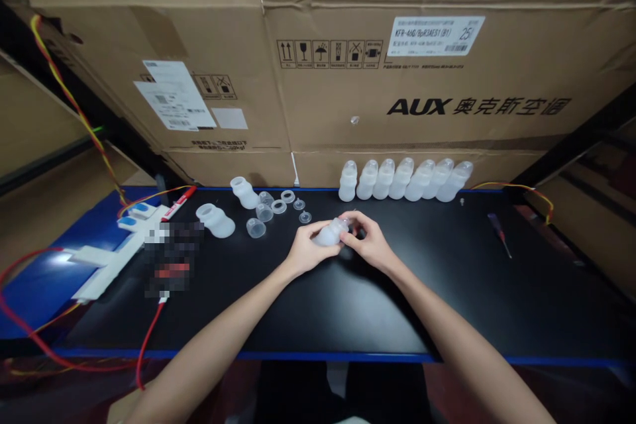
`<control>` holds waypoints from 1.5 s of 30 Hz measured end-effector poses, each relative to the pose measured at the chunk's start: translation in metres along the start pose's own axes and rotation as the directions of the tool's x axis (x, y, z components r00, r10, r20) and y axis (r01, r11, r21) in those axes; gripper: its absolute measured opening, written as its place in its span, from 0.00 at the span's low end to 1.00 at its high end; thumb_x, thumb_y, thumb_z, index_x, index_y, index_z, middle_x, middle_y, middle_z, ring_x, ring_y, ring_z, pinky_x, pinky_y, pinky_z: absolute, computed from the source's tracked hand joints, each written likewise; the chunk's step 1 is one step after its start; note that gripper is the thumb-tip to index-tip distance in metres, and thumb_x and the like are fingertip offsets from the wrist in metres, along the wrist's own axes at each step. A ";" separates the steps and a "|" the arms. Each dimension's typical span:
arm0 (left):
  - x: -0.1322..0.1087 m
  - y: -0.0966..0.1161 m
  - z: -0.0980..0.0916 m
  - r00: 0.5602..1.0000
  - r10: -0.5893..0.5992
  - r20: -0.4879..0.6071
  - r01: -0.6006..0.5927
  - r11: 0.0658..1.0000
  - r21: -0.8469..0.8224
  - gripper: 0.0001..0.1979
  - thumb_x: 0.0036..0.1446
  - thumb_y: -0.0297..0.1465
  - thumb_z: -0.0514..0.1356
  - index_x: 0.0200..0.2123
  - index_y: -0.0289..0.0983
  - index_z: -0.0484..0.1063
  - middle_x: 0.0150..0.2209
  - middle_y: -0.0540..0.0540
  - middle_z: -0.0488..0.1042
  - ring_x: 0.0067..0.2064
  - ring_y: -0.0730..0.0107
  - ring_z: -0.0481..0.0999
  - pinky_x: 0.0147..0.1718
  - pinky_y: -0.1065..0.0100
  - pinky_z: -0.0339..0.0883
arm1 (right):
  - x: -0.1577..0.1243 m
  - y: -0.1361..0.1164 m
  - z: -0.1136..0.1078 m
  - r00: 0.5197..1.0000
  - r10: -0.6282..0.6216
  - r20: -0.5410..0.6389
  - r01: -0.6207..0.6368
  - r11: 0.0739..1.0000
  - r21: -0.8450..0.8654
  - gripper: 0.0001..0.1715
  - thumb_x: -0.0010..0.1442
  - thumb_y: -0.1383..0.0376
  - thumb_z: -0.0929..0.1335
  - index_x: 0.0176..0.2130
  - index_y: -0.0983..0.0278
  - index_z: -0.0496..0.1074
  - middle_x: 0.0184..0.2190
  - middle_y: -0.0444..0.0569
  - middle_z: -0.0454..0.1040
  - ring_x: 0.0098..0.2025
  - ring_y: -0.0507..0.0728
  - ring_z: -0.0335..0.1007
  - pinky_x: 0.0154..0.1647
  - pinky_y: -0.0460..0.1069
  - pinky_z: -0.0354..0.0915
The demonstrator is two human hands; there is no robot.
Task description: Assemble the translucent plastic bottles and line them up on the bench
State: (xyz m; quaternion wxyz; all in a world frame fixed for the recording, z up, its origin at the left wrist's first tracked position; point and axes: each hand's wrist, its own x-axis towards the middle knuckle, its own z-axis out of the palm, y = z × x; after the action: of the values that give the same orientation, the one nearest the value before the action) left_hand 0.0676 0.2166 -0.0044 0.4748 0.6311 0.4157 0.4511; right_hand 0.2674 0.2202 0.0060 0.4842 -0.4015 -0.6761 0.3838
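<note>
A frosted white baby bottle (328, 234) lies tilted between my hands over the middle of the table, its neck toward the right. My left hand (307, 249) is wrapped round the bottle's body. The fingers of my right hand (368, 242) are closed on its neck end, where a clear part shows; my fingers partly hide it. Left of my hands are clear caps (256, 228), ring collars (279, 207) and small clear nipples (305, 216). Two bottle bodies without tops are farther left: one bottle (245, 193) stands leaning, the other bottle (216, 221) lies on its side.
Several capped bottles (386, 180) stand in a row along the back right. A screwdriver (499, 236) lies at the right. On the left are a white power strip (122, 248), red cable (144, 338), a red marker (179, 203) and a blurred-out object. Cardboard (328, 132) walls the back.
</note>
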 end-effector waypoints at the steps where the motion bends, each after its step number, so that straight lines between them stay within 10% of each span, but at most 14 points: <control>1: 0.000 -0.001 0.001 0.999 0.039 -0.023 -0.038 0.998 0.047 0.24 0.48 0.35 0.75 0.50 0.34 0.84 0.42 0.44 0.86 0.39 0.61 0.83 0.40 0.65 0.77 | -0.001 0.000 0.002 0.999 0.022 -0.031 -0.022 1.000 -0.013 0.23 0.60 0.48 0.78 0.47 0.60 0.78 0.39 0.48 0.80 0.35 0.57 0.70 0.37 0.52 0.67; 8: -0.001 -0.009 -0.007 0.897 0.441 -0.031 -0.345 0.742 0.574 0.22 0.54 0.32 0.70 0.53 0.42 0.84 0.49 0.44 0.87 0.46 0.55 0.87 0.50 0.57 0.81 | -0.009 -0.003 0.012 0.978 0.082 -0.191 -0.102 0.990 -0.094 0.24 0.55 0.47 0.81 0.35 0.61 0.75 0.38 0.50 0.83 0.37 0.59 0.72 0.42 0.54 0.67; 15: 0.000 -0.019 -0.014 0.930 0.368 -0.007 -0.306 0.784 0.540 0.36 0.47 0.30 0.74 0.63 0.44 0.79 0.54 0.44 0.85 0.46 0.55 0.88 0.48 0.58 0.83 | -0.003 -0.003 -0.001 0.996 0.034 0.080 -0.043 0.991 0.124 0.25 0.57 0.52 0.81 0.48 0.59 0.77 0.55 0.55 0.83 0.50 0.63 0.79 0.55 0.59 0.71; 26: -0.001 -0.025 -0.005 0.820 0.572 -0.013 -0.458 0.668 0.586 0.28 0.52 0.29 0.71 0.58 0.43 0.82 0.51 0.43 0.86 0.46 0.54 0.89 0.48 0.58 0.84 | -0.013 0.003 0.018 0.962 0.207 -0.176 -0.225 0.970 -0.088 0.24 0.55 0.47 0.81 0.33 0.64 0.79 0.23 0.42 0.71 0.26 0.53 0.64 0.29 0.48 0.65; 35: 0.002 -0.018 -0.017 0.977 0.203 0.061 -0.211 0.958 0.193 0.36 0.47 0.32 0.76 0.61 0.36 0.80 0.55 0.39 0.84 0.51 0.48 0.87 0.50 0.55 0.83 | -0.003 -0.008 -0.003 0.981 -0.052 0.187 0.029 0.992 0.122 0.28 0.60 0.49 0.80 0.54 0.58 0.83 0.51 0.54 0.78 0.51 0.62 0.79 0.50 0.55 0.78; 40: 0.001 -0.016 -0.010 0.987 0.159 0.033 -0.163 0.966 0.200 0.41 0.43 0.30 0.77 0.64 0.36 0.77 0.48 0.41 0.87 0.44 0.55 0.88 0.46 0.58 0.83 | -0.004 -0.003 -0.004 0.995 0.091 0.047 -0.086 0.992 -0.093 0.27 0.52 0.47 0.83 0.42 0.61 0.82 0.30 0.44 0.79 0.29 0.55 0.72 0.31 0.49 0.70; 45: 0.008 -0.017 -0.011 0.985 0.144 -0.098 -0.123 0.973 0.196 0.39 0.47 0.35 0.77 0.63 0.33 0.76 0.47 0.39 0.87 0.45 0.55 0.88 0.48 0.59 0.82 | -0.007 -0.008 -0.004 0.995 0.088 0.047 -0.073 0.961 -0.266 0.33 0.65 0.45 0.74 0.19 0.61 0.67 0.15 0.40 0.63 0.20 0.51 0.57 0.26 0.48 0.58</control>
State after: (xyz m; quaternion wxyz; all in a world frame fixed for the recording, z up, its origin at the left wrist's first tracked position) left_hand 0.0578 0.2305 -0.0179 0.3571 0.6739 0.4390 0.4750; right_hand 0.2717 0.2114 0.0120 0.3905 -0.4781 -0.7180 0.3215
